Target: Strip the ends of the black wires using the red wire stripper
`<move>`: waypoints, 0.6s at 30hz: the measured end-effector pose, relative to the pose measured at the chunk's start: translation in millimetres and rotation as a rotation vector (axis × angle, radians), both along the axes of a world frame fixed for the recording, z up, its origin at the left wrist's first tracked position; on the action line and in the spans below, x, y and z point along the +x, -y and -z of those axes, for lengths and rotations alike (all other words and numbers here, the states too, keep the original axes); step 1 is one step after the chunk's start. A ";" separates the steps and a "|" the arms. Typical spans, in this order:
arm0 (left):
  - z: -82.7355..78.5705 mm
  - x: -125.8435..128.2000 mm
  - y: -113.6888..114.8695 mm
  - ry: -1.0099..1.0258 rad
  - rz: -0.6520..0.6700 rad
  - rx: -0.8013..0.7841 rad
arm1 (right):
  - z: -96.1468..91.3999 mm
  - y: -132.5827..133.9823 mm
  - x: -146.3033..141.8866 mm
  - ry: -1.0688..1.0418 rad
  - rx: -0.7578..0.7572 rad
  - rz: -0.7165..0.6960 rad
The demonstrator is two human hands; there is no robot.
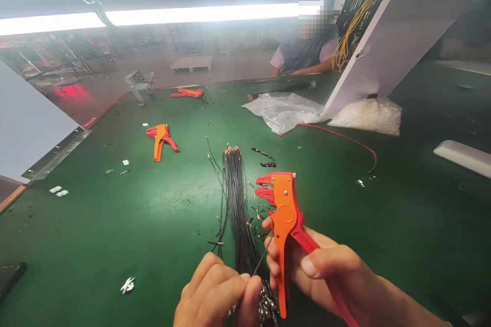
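Note:
My right hand (330,260) is closed around an orange and red wire stripper (284,204), whose jaws point left and stand apart. In a pinch, my left hand (218,291) holds a thin black wire (263,255) that runs up toward the tool's handle. Whether its upper end touches the tool I cannot tell. A bundle of black wires (240,204) with bare copper tips lies lengthwise in the middle, its near end partly hidden by my left hand. Short black wire scraps (261,212) are scattered right of the bundle.
Two more wire strippers (161,139) (187,93) lie on the green table (172,245). Plastic bags (286,110) rest by a slanted panel (368,56) at right. A metal bracket (138,84) stands at the far edge. A person (307,51) sits beyond the table.

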State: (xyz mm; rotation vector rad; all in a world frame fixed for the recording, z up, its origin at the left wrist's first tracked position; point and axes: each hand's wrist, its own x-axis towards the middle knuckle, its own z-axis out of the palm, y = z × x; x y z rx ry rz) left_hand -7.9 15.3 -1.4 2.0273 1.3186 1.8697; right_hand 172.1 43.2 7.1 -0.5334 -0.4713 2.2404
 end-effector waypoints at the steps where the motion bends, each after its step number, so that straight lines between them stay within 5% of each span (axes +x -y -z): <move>1: -2.9 1.3 -0.5 0.059 -0.017 -0.011 | 1.0 0.2 1.3 -0.014 0.005 -0.019; 8: -22.5 3.7 -2.6 0.355 -0.038 -0.129 | 4.3 6.4 5.3 0.107 0.119 -0.110; 18: -16.1 8.0 2.1 0.313 0.014 -0.108 | 2.7 12.0 -6.6 0.133 0.212 -0.173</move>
